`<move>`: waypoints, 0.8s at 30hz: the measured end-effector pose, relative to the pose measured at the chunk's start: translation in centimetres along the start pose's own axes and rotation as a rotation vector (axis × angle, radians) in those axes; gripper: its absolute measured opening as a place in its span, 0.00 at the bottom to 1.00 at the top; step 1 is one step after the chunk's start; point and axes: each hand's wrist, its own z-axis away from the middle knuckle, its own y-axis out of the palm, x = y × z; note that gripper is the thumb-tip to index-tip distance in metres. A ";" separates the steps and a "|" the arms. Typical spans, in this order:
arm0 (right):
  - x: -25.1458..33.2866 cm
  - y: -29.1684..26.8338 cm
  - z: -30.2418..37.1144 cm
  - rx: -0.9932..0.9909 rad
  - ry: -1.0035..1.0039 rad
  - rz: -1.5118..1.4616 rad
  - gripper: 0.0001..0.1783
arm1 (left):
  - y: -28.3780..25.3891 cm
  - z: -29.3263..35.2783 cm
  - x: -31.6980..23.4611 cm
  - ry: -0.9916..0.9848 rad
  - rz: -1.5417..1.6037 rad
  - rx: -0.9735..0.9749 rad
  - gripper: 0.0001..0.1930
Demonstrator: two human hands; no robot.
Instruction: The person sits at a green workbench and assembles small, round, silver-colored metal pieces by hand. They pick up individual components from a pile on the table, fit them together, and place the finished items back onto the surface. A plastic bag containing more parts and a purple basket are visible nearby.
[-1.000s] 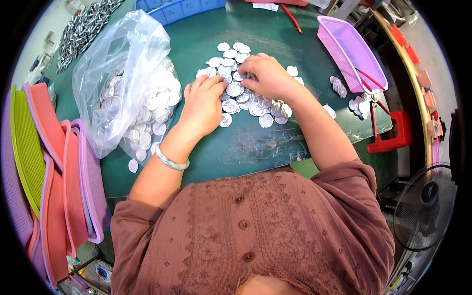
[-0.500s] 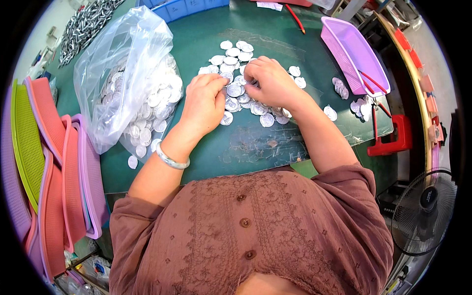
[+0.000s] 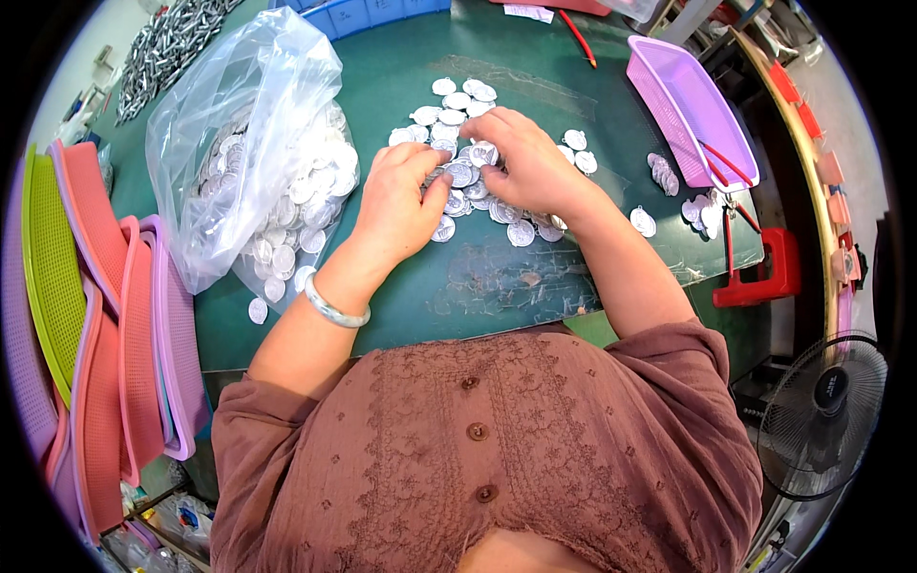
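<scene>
Silver round medals, each with a small loop, lie in a loose pile on the green table between my hands. My left hand rests at the pile's left side, thumb and fingers apart beside a medal. Over the right part of the pile, my right hand is open, its index finger and thumb spread. A medal shows in the gap between them; it looks loose. The right hand's other fingers hide part of the pile. A clear plastic bag full of similar medals stands left of my left hand.
A purple basket stands at the right, with red-handled pliers at its near corner. Small medal groups lie nearby. A blue bin and a heap of metal pieces are at the back. Stacked colored baskets stand left.
My right hand's thumb and index finger have parted from a pinch, exposing a medal between them. My left thumb has moved away from its fingers, toward the pile.
</scene>
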 end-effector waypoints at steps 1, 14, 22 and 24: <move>0.3 -0.1 -0.1 -0.020 0.018 -0.079 0.19 | 0.0 0.0 -0.1 -0.065 0.072 0.018 0.10; 1.8 1.3 -0.2 -0.112 0.093 -0.667 0.23 | -0.1 -0.2 -0.8 -0.645 1.136 -0.022 0.05; 1.2 0.1 -0.2 0.026 0.506 -1.030 0.10 | -0.3 -0.4 0.0 -0.720 1.251 -0.051 0.05; 1.2 0.0 -0.2 0.072 0.530 -1.029 0.10 | -0.3 -0.4 0.0 -0.718 1.271 -0.061 0.06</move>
